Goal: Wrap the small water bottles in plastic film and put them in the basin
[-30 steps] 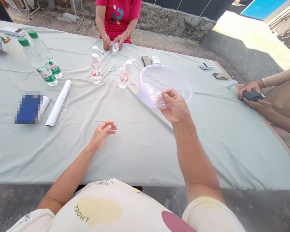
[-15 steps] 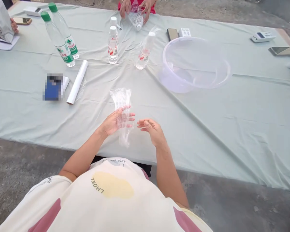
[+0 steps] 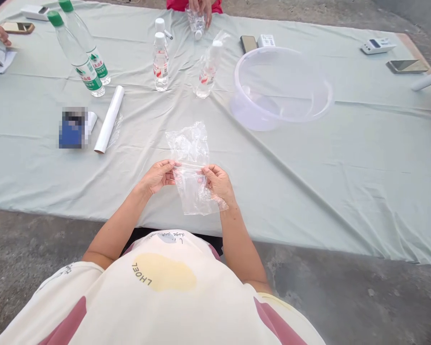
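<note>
A crumpled sheet of clear cling film (image 3: 194, 194) is stretched between my two hands above the near side of the table. My left hand (image 3: 159, 177) pinches its left edge. On the other side, my right hand (image 3: 218, 183) grips the film between thumb and fingers, and part of the sheet drapes over that wrist. Ahead and to the left lies a white roll of cling film (image 3: 109, 120) with a loose end beside it. Beyond the sheet, a small water bottle (image 3: 207, 76) stands with clear film wrapped around it.
A translucent purple basin (image 3: 258, 117) sits right of centre. Two small bottles (image 3: 161, 69) and two green-capped bottles (image 3: 88, 72) stand farther back. Across the table, another person's hands (image 3: 203, 9) hold a bottle in film. Phones (image 3: 407, 66) lie near the far edges.
My right hand has closed on the film, which was bunched over my left hand and is now spread between both. The view has shifted slightly.
</note>
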A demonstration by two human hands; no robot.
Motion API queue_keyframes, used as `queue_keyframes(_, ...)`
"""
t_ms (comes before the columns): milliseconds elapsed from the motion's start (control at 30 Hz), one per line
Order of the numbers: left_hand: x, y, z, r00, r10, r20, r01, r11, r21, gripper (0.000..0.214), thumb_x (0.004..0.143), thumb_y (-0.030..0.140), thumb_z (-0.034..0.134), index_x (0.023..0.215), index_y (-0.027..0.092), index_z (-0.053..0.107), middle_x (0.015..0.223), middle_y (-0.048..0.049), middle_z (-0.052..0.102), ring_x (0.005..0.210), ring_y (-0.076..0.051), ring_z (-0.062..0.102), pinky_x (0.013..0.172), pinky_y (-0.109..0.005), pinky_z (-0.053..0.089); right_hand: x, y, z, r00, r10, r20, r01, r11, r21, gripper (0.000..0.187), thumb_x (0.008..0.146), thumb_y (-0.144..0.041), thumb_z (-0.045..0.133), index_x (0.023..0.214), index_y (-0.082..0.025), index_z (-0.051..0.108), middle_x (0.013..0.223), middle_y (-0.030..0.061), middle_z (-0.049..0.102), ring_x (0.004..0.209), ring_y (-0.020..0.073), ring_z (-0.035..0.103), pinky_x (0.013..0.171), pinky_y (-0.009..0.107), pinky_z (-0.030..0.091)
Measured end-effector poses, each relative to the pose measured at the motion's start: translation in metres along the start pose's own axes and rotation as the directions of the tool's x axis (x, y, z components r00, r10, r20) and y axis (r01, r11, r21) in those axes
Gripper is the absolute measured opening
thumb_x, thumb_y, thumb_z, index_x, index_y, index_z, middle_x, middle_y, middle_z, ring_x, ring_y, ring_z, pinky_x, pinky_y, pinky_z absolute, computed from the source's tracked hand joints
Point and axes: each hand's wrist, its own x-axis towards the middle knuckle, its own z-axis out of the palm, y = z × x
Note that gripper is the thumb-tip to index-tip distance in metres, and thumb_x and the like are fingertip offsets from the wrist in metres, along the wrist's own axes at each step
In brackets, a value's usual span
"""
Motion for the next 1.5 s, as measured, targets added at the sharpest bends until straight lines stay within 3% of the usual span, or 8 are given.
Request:
queue_keyframes(100,0.005,0.002,-0.004,0.979,0.012,-0.202,-0.011,1.000,0.006,0.013,0.082,0.024,0.072,0.089,0.015,0.067,0.064,0.0014,0.059,0.050,-0.007,0.053,0.047,-0.018,0.040,0.003,0.002,-0.007,0.997,-0.025,-0.070,0.023,0.999,-0.031,0.041,0.066,-0.054,0.080,0.079,-0.020,0.061,0.078,-0.0021,0.068,0.051,0.0066,0.052,0.046,0.021,0.038)
queue_keyframes(233,0.004,0.005,0.010,0.846,0.266,-0.462,-0.223,0.964,0.146,0.009,0.083,0.020,0.064,0.084,0.020,0.055,0.065,0.0060,0.053,0.048,-0.004,0.046,0.044,-0.016,0.033,0.003,0.005,-0.007,0.986,-0.088,-0.142,0.078,0.994,-0.072,0.031,0.070,-0.046,0.077,0.080,-0.020,0.063,0.074,-0.0031,0.064,0.053,0.0062,0.050,0.050,0.021,0.039)
queue_keyframes(500,0.017,-0.006,0.057,0.990,0.124,-0.069,-0.087,0.913,0.399,0.030,0.075,0.040,0.072,0.070,0.019,0.050,0.066,0.0034,0.052,0.055,-0.007,0.048,0.046,-0.018,0.032,-0.004,0.010,0.015,0.987,-0.157,0.025,0.159,0.975,-0.157,0.030,0.069,-0.043,0.078,0.077,-0.021,0.060,0.069,-0.0046,0.057,0.058,0.0079,0.048,0.056,0.023,0.040)
queue_keyframes(800,0.021,0.009,0.019,0.987,0.092,-0.128,-0.054,0.960,0.275,0.028,0.071,0.039,0.075,0.073,0.019,0.056,0.079,-0.0013,0.061,0.074,-0.012,0.062,0.059,-0.022,0.046,0.002,0.007,-0.025,0.982,-0.006,-0.191,0.005,1.000,-0.008,0.037,0.062,-0.048,0.078,0.074,-0.021,0.055,0.072,-0.0039,0.057,0.056,0.0069,0.047,0.055,0.022,0.041)
queue_keyframes(967,0.016,0.022,-0.012,0.959,0.188,-0.213,-0.103,0.928,0.358,0.025,0.073,0.039,0.070,0.072,0.019,0.055,0.086,-0.0017,0.063,0.064,-0.010,0.056,0.054,-0.022,0.039,0.011,-0.002,-0.049,0.904,-0.147,-0.401,0.125,0.989,-0.082,0.028,0.070,-0.043,0.071,0.075,-0.022,0.054,0.071,-0.0040,0.055,0.054,0.0069,0.047,0.051,0.022,0.038)
queue_keyframes(1200,0.012,0.022,-0.051,0.816,0.509,-0.273,0.054,0.404,0.913,0.011,0.082,0.032,0.063,0.081,0.021,0.061,0.084,-0.0024,0.064,0.065,-0.014,0.052,0.060,-0.028,0.038,0.005,-0.016,-0.077,0.851,-0.244,-0.466,-0.055,0.840,-0.540,0.022,0.080,-0.040,0.061,0.089,-0.020,0.061,0.091,0.0034,0.067,0.063,0.0132,0.058,0.063,0.031,0.048)
queue_keyframes(1367,0.001,0.013,-0.022,0.456,0.888,0.058,-0.187,0.032,0.982,0.007,0.091,0.023,0.054,0.096,0.021,0.060,0.094,-0.0049,0.065,0.072,-0.014,0.057,0.066,-0.028,0.044,-0.005,-0.025,-0.048,0.710,-0.676,-0.195,0.254,0.505,-0.825,0.023,0.093,-0.039,0.050,0.101,-0.022,0.062,0.104,0.0075,0.069,0.085,0.0189,0.065,0.074,0.035,0.052)
queue_keyframes(1500,0.004,0.009,-0.006,0.606,0.566,0.559,-0.417,-0.372,0.829,0.017,0.094,0.014,0.049,0.099,0.022,0.063,0.097,-0.0053,0.070,0.091,-0.018,0.065,0.077,-0.030,0.048,0.005,-0.021,-0.011,0.761,-0.515,0.394,0.524,0.131,-0.842,0.027,0.096,-0.036,0.053,0.118,-0.025,0.063,0.127,0.0115,0.065,0.120,0.0259,0.060,0.097,0.043,0.051)
